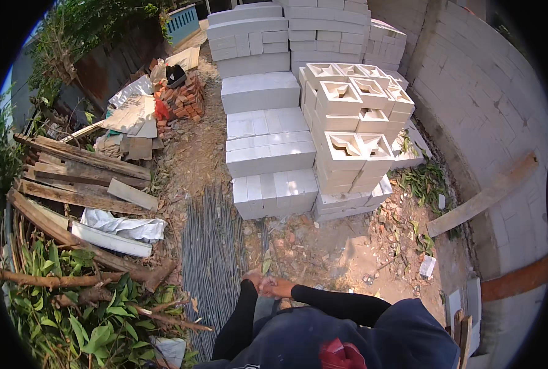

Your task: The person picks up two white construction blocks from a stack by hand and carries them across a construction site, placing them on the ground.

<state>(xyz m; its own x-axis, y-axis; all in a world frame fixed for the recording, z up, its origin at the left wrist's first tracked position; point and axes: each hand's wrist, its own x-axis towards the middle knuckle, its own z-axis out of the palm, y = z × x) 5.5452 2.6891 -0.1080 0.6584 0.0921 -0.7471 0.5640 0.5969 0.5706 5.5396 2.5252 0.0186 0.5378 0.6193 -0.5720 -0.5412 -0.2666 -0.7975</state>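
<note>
Blocks of pale grey, rectangular masonry [271,146] stand in stepped stacks ahead, filling the upper middle of the view. Against their right side, a tall pile of cream, hollow blocks with angular openings [345,165]; sharp rims, dark recesses. Farther right, a grey block wall [483,104] with visible joints, a long weathered wooden board [483,194] slanting near it.

Left side crowded: rough brown timber planks [80,198], a crumpled white sheet [126,224], cut green leafy branches [99,338]. Orange-red bricks [191,98] heaped beyond. Underfoot, brown earth [323,252], gritty, strewn with rubble.

Long, thin, dark grey rods [212,246] lie side by side on the ground, just left of centre, pointing away from the wearer; dull, straight, closely packed, between the timber and the blocks.

Left hand [252,278] and right hand [277,287] meet in front of the body, near the rods' right edge in view. Fingers too small to read; cannot tell whether apart or closed on anything.
</note>
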